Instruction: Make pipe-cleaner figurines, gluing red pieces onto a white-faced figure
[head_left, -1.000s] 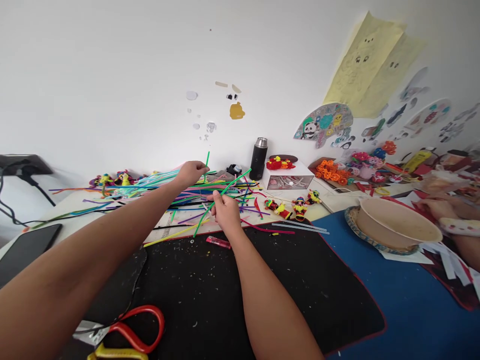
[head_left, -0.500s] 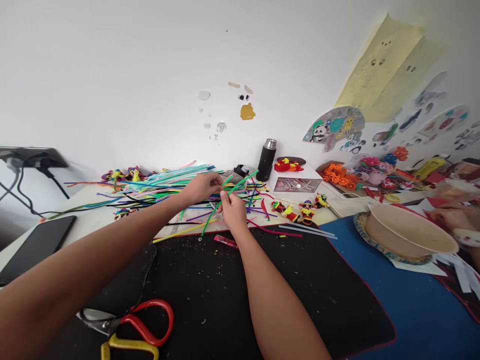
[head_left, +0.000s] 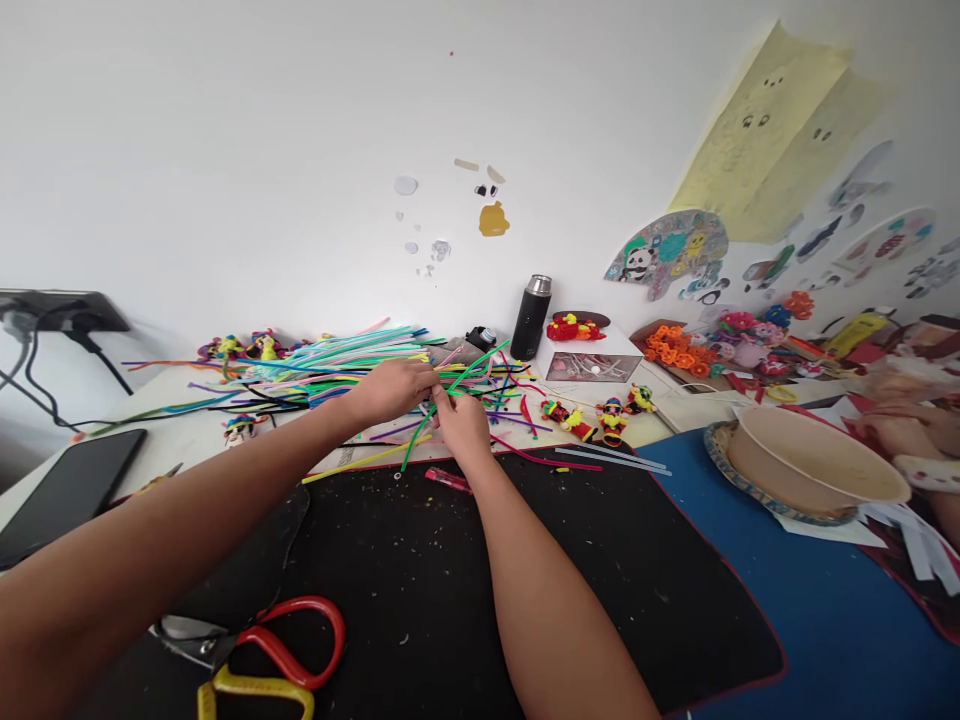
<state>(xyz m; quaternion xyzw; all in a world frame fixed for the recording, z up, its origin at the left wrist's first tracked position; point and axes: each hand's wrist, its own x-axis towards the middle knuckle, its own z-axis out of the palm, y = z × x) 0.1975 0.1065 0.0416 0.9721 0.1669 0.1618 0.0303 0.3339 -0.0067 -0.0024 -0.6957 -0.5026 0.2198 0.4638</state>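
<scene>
Green pipe cleaners (head_left: 480, 360) cross between my two hands, one end sticking out to the upper right and another down to the lower left. My left hand (head_left: 396, 390) is closed on them, fingertips pressed together. Right beside it, my right hand (head_left: 463, 425) pinches the same green stems, thumb up and touching the left fingertips. The exact crossing point is partly hidden by the fingers. Behind and under the hands spreads a pile of many-coloured pipe cleaners (head_left: 360, 355) on the white table.
Scissors (head_left: 281, 650) with red and yellow handles lie on the black mat (head_left: 420, 600). A black thermos (head_left: 531, 318), a small drawer box (head_left: 589, 360) and little figures (head_left: 613, 420) stand rearward. Rightward are a bowl (head_left: 825, 455) and another person's hand (head_left: 911, 430). A phone (head_left: 75, 490) lies left.
My left hand has turned over and closed against the right fingertips; the short green end that stood up between them no longer shows. The view has shifted slightly.
</scene>
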